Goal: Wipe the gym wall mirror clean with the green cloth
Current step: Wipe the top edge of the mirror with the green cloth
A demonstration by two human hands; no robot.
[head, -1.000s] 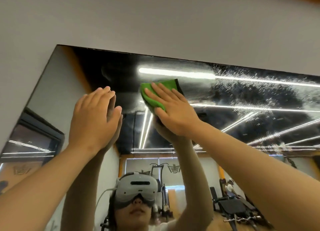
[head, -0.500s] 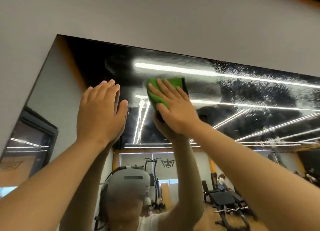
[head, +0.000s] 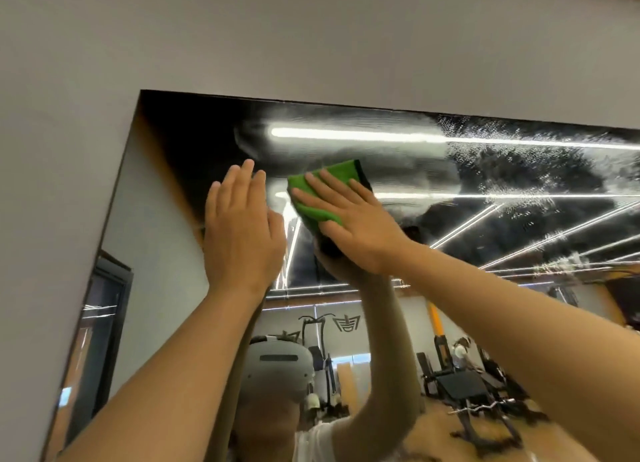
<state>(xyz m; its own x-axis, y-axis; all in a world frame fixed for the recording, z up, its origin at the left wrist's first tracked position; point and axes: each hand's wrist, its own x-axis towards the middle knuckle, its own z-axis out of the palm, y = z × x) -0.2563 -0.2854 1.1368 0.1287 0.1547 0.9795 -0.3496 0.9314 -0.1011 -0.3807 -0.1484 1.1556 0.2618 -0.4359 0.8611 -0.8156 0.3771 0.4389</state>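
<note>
Nearest the camera, both bare forearms are reaching up and away toward the glass. The left hand [head: 242,233] is lying flat, fingers straight and close together, holding nothing; it is meeting its own reflection, so it seems to be bracing on the mirror [head: 156,254]. Just to its right, the right hand [head: 353,226] is pressing the cloth [head: 311,198] against the glass with straight, slightly spread fingers, not curling round it.

The cloth is sitting high on the mirror, near the upper left corner, folded into a pad. Green is showing past the fingertips and a dark edge is running along its right side and under the palm. Its long axis appears to be running diagonally with the fingers, from lower right up to upper left, though the hand is covering much of it.

The wiping step looks to be under way. A streaky haze [head: 363,150] is spreading above and right of the cloth, and unwiped droplets [head: 519,171] are speckling the glass farther right. The next move probably calls for even pressure and sweeping right into them. Beyond, the grey wall [head: 311,39] is framing the mirror.
</note>
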